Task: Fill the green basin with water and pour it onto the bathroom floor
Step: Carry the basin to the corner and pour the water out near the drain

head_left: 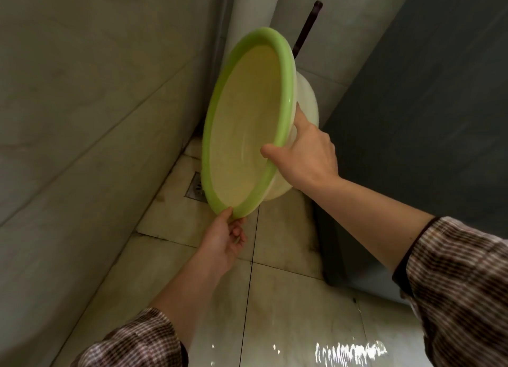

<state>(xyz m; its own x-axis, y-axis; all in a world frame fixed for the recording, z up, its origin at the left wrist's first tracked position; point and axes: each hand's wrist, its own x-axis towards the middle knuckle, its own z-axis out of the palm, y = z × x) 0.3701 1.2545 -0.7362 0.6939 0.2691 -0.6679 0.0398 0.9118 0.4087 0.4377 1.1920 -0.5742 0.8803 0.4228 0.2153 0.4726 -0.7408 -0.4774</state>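
Above the floor drain (195,188), in the corner by the wall, we hold the basin (242,127) tipped almost on edge, its open mouth turned toward us and to the left, its bottom facing the far corner. Our right hand (308,152) grips the rim on its right side, thumb hooked over the green lip and fingers behind on the pale outer wall. Our left hand (224,243) pinches the lowest point of the rim from below, fingers curled closed on it. So the basin sits between the two hands, up and away from the left, just left of the right, and the right hand carries more of it.

We see no water inside; it looks emptied. The floor (288,298) is pale tile, and it shines wet near the bottom of the view, so we judge the pour is done or nearly so. A dark rod (306,27) leans in the corner behind the basin. Wet tile may be slippery underfoot, and the corner leaves little room to swing.
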